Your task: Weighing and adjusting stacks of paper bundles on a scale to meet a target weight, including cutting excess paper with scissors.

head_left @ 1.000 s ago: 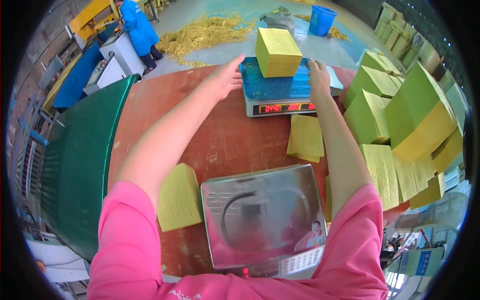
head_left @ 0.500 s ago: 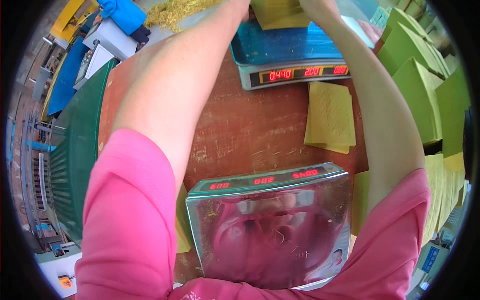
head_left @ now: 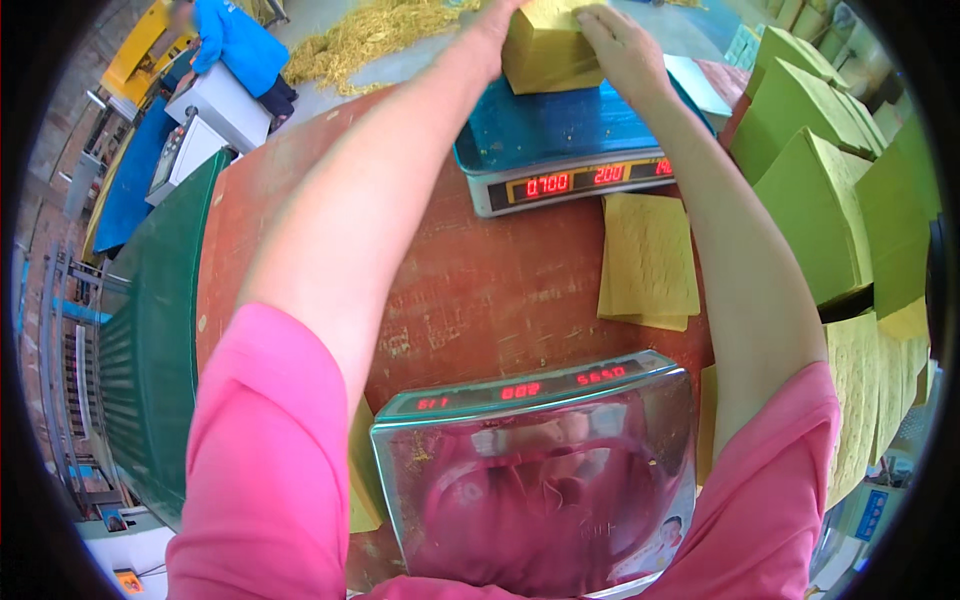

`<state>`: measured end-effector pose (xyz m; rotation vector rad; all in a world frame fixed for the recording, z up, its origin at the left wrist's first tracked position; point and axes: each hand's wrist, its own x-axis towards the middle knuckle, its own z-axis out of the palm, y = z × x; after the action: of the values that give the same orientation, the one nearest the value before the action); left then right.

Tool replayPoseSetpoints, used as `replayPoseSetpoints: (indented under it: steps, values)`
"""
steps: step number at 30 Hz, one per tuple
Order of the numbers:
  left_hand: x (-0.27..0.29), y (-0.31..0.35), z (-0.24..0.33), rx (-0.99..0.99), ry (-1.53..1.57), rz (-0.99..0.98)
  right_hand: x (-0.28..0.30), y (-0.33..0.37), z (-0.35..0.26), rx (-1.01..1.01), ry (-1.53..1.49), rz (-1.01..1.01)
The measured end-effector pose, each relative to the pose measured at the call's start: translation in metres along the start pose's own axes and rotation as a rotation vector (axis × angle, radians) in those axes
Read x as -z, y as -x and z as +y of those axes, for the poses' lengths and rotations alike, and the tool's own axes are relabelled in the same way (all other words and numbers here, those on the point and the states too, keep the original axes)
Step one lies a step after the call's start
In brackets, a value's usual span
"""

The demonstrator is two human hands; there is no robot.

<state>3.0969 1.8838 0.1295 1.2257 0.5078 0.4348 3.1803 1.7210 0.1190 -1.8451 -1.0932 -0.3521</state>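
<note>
A thick block-like stack of yellow paper (head_left: 550, 55) rests on the blue pan of the far weighing scale (head_left: 590, 110), between my two hands. My left hand (head_left: 492, 30) presses against its left side, the fingers partly hidden behind it. My right hand (head_left: 625, 48) lies against its right side, fingertips at its top edge. In front of the far scale lies a thin pile of loose yellow sheets (head_left: 648, 262). Close to my body stands a second scale (head_left: 535, 490) with a shiny metal pan and lit red digits.
Tall stacks of yellow-green paper (head_left: 815, 210) line the right side of the red-brown table (head_left: 470, 290). A dark green panel (head_left: 160, 330) borders the left. Beyond are loose yellow shreds (head_left: 370, 40) and a person in blue (head_left: 235, 45) beside a machine.
The view has shifted, so the far scale and paper stack show lower and more fully. The lit digits on both scales differ. My hands stay at the stack's sides.
</note>
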Motion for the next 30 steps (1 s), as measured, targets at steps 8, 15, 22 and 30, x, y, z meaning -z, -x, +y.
replayPoseSetpoints:
  steps: [8,15,22,30]
  values:
    - [-0.024,0.056,0.009,-0.125,0.261,0.026,0.029,0.01,-0.031,-0.028,-0.185,0.214]
    - [0.045,0.192,0.051,-0.122,0.583,-0.082,0.076,0.076,-0.098,-0.674,-0.742,0.294]
    - [0.071,0.381,0.068,-0.165,0.556,-0.206,0.116,0.223,-0.246,-0.82,-1.272,-0.592]
    - [0.05,0.532,0.089,-0.042,0.188,-0.247,0.144,0.341,-0.342,-0.855,-1.688,-0.178]
